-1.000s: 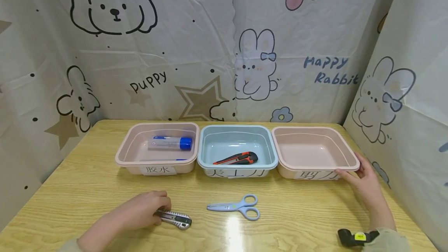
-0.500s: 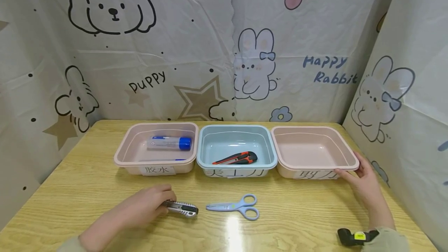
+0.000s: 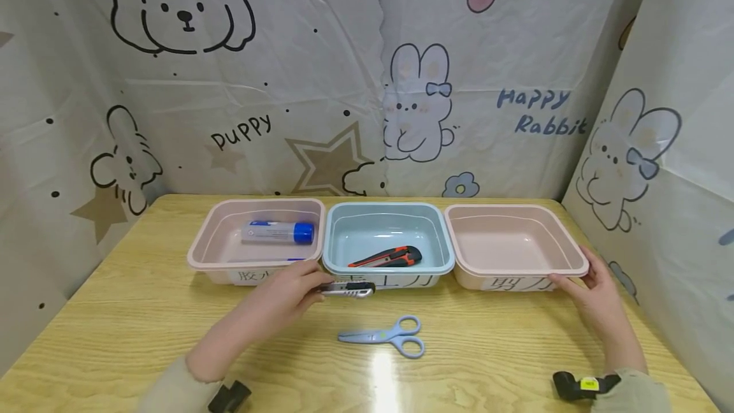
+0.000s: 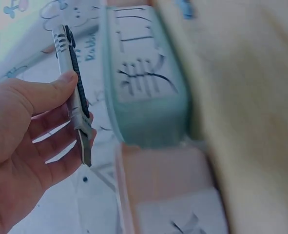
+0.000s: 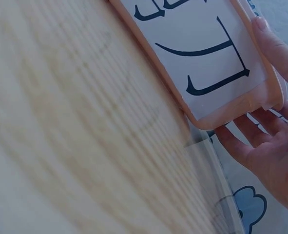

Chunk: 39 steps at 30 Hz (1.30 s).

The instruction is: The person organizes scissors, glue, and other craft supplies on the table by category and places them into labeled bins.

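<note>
My left hand (image 3: pixel 287 295) pinches a silver box cutter (image 3: pixel 350 289) between thumb and fingers, raised in front of the blue bin (image 3: pixel 390 209). A short length of blade shows at the cutter's lower end in the left wrist view. Inside the blue bin lies a red and black box cutter (image 3: pixel 390 257). With the thumb on the front rim and the fingers round the side, my right hand (image 3: pixel 599 295) grips the right corner of the right pink bin (image 3: pixel 516 209). Light blue scissors (image 3: pixel 384 336) lie on the table in front of the bins.
The left pink bin (image 3: pixel 197 253) contains a glue stick (image 3: pixel 278 232) with a blue cap and a thin blue item, partly hidden. All three bins stand side by side with labels in front. A printed cloth (image 3: pixel 321 81) hangs behind the wooden table (image 3: pixel 487 349).
My left hand has lifted the silver box cutter off the table and carried it right and forward to the blue bin. My right hand has stayed on the right bin.
</note>
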Each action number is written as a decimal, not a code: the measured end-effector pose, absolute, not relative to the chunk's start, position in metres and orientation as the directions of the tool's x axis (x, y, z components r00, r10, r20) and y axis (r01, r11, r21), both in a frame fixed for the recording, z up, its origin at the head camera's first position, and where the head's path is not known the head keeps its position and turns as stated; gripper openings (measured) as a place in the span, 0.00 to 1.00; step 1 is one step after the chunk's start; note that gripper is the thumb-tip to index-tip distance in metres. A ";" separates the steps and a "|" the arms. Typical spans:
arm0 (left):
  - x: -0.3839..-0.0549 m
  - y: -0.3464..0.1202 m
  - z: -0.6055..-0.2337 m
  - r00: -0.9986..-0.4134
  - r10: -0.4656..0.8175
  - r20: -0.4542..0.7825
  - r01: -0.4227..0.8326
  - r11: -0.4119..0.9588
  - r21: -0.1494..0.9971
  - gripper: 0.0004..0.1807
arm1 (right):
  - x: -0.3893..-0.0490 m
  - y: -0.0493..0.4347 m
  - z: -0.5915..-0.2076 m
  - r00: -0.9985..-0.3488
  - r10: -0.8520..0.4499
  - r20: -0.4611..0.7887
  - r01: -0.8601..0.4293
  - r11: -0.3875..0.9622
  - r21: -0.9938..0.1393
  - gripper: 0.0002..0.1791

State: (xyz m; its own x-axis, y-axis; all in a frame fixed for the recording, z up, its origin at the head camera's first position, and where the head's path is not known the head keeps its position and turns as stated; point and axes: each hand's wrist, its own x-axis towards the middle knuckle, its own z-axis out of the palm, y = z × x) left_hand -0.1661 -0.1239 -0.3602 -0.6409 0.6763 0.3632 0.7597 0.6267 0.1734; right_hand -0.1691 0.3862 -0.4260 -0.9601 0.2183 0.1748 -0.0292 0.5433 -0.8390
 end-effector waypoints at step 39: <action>-0.289 -0.017 -0.374 -0.937 0.347 0.048 0.347 0.903 0.252 0.07 | -0.170 0.387 -0.429 -0.952 0.224 0.207 -0.056 0.538 -0.841 0.44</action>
